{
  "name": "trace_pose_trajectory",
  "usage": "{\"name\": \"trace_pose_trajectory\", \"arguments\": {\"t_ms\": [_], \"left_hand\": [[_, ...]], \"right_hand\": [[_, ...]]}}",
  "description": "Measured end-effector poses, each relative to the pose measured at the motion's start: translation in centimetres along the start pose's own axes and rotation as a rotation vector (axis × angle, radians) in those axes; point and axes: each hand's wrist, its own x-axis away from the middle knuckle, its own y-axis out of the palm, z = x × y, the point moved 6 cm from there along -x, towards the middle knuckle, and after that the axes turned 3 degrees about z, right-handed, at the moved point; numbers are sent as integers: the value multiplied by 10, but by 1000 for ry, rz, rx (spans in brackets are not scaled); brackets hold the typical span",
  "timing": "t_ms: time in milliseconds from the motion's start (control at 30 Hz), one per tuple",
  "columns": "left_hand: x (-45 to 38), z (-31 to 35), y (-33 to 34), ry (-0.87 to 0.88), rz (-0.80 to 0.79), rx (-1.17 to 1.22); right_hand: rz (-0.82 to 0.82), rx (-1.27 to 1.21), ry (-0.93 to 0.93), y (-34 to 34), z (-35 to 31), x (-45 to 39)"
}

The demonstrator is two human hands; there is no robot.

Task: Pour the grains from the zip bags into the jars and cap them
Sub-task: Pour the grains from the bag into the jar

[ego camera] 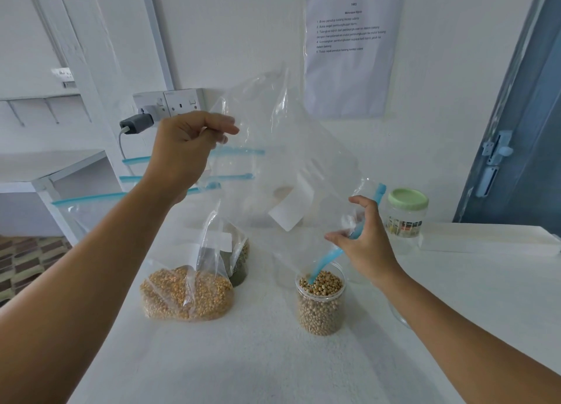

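A person upends a clear zip bag [288,160] over an open jar [321,302] of pale beans standing mid-table, the bag's blue zip strip dipping into the jar's mouth. The left hand [185,151] pinches the bag's raised bottom corner between thumb and fingers; the right hand [361,236] grips the bag near its blue zip, fingers curled round the plastic, steering the opening. The bag looks empty and the jar is filled to the brim, so this pour appears finished; the jar still has no lid on it.

Much of the task seems left. A bag of yellow corn [186,294] sits toward the table's left edge, with a bag of dark green grain [238,267] just behind it, both still full. A green-capped jar [406,212] stands near the table's far right edge; whether it holds grain cannot be told. Another clear container [400,315] shows partly behind the right forearm. The corn bag stands close beside the filled jar, crowding the pouring space.
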Motion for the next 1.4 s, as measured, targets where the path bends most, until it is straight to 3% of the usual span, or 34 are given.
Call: {"name": "trace_pose_trajectory", "arguments": {"t_ms": [700, 900, 1067, 1400], "left_hand": [[1, -10, 4, -17, -20, 28], [-1, -12, -2, -16, -13, -1], [0, -12, -2, -30, 3, 13], [10, -18, -11, -135, -129, 175]], "right_hand": [[-68, -53, 8, 11, 3, 4], [-15, -20, -19, 6, 6, 1], [-123, -37, -33, 14, 10, 4], [-123, -62, 16, 12, 15, 8]]}}
